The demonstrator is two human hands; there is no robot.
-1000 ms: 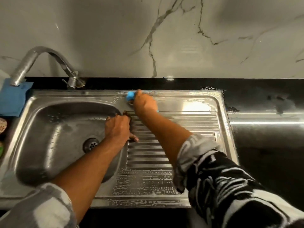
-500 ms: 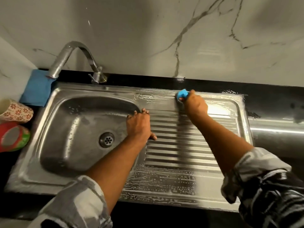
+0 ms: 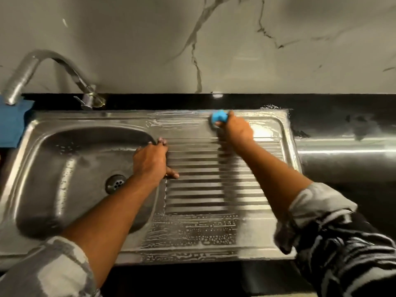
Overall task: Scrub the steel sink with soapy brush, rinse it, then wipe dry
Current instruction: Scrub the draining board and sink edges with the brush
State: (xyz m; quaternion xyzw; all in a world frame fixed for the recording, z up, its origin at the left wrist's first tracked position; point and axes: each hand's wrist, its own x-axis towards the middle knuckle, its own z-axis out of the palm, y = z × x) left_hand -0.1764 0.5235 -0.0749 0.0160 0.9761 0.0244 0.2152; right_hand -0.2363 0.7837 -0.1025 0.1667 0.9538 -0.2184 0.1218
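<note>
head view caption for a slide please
Right hand scrubs the soapy sink along its far edge with a blue brush; left hand rests on the basin rim.

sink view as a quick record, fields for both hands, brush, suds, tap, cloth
left hand: flat on the sink, on the ridge between basin and drainboard, holding nothing
right hand: grips the brush
brush: blue, pressed on the drainboard's far rim strip
suds: streaks along the drainboard's far and near edges
tap: spout over the left end, no water seen running
cloth: blue, beside the sink's left end, below the spout
stage: scrubbing; rinse and wipe not yet done
</note>
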